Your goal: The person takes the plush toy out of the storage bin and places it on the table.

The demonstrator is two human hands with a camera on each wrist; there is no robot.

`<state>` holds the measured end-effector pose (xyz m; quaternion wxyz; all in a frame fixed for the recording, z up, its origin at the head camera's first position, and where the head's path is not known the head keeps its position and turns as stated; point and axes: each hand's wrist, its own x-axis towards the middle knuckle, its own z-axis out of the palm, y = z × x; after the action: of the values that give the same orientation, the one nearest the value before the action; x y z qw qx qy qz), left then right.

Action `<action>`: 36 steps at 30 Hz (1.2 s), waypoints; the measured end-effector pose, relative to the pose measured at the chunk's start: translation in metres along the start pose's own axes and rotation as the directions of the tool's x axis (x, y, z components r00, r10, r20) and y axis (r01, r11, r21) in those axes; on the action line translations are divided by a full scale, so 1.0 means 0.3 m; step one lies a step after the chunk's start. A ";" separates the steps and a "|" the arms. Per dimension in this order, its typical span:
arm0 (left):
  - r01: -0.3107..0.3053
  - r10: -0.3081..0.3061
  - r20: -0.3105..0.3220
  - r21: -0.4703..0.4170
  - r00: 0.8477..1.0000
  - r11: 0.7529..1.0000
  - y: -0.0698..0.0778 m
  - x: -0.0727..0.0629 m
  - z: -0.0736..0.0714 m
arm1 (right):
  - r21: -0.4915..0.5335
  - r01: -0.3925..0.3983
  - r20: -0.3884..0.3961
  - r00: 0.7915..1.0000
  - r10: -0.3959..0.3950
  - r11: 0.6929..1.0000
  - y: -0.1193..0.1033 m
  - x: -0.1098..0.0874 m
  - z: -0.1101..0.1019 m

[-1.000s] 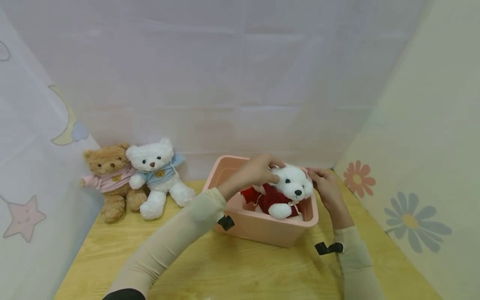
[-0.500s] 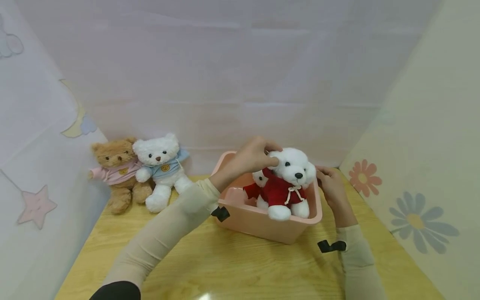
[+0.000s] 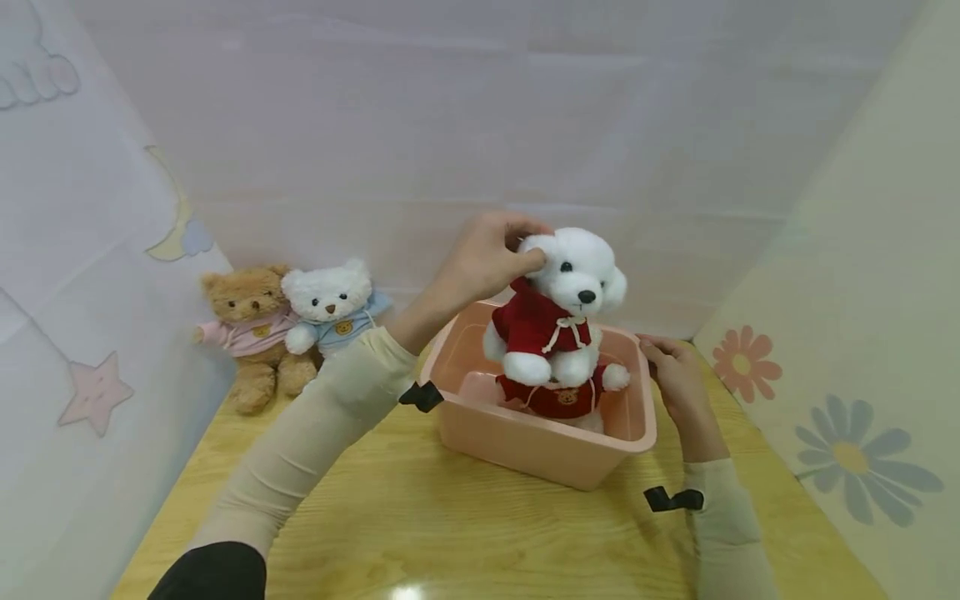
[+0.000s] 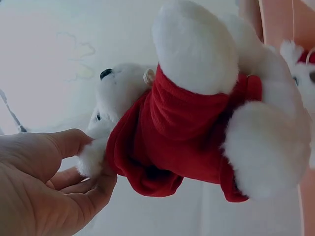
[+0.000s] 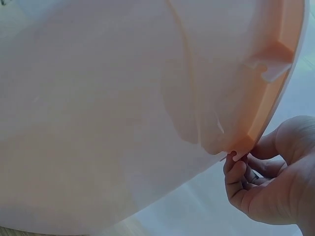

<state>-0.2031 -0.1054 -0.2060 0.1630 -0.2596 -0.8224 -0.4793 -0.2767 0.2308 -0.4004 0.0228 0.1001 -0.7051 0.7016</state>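
My left hand [image 3: 487, 258] pinches a white plush dog [image 3: 585, 267] in a red hoodie by the side of its head, holding it upright above the pink bin [image 3: 517, 450]. In the left wrist view the thumb and fingers grip the ear of the plush dog [image 4: 187, 113], and its body extends to the right. My right hand [image 3: 678, 387] grips the rim at the bin's right end. From the right wrist view, the right hand [image 5: 270, 177] has its thumb and curled fingers on the bin's edge [image 5: 261, 113]. Inside the bin lies another plush toy [image 3: 562, 400] in red, partly hidden by the dog.
A brown teddy bear [image 3: 251, 333] in a pink top and a white teddy bear [image 3: 330, 304] in a blue top sit side by side at the back left of the wooden table [image 3: 450, 525]. Patterned walls [image 3: 832, 350] close in both sides, with a pale backdrop [image 3: 450, 125] behind.
My left hand has lifted the plush dog up out of the bin, uncovering the other red-clad toy in it. The right hand stays at the bin's rim. The head view has shifted slightly.
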 end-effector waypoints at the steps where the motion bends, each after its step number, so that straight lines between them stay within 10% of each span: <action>1: -0.001 0.001 -0.017 0.009 1.000 1.000 -0.001 0.002 -0.018 | 0.004 0.001 0.004 1.000 -0.001 1.000 -0.009 -0.005 -0.001; 15: 0.077 -0.053 -0.238 0.095 0.970 0.993 -0.157 -0.033 -0.229 | 0.083 -0.076 -0.155 0.984 0.089 0.994 -0.002 -0.033 -0.135; 21: 0.114 -0.092 -0.283 0.063 0.955 0.991 -0.294 -0.057 -0.225 | 0.172 -0.079 -0.289 0.949 0.127 0.982 -0.025 -0.074 -0.206; 29: 0.153 -0.148 -0.290 -0.006 0.945 0.988 -0.488 -0.089 -0.171 | -0.184 -0.267 -0.466 0.871 0.155 0.946 -0.028 -0.114 -0.281; 36: 0.219 -0.225 -0.361 -0.059 0.905 0.974 -0.656 -0.174 -0.134 | 0.112 -0.082 -0.403 0.907 0.120 0.990 -0.014 -0.122 -0.256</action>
<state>-0.2748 -0.2345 -0.3518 0.2552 -0.0723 -0.7978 -0.5415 -0.2484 0.3112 -0.4016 0.1288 -0.0846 -0.6559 0.7390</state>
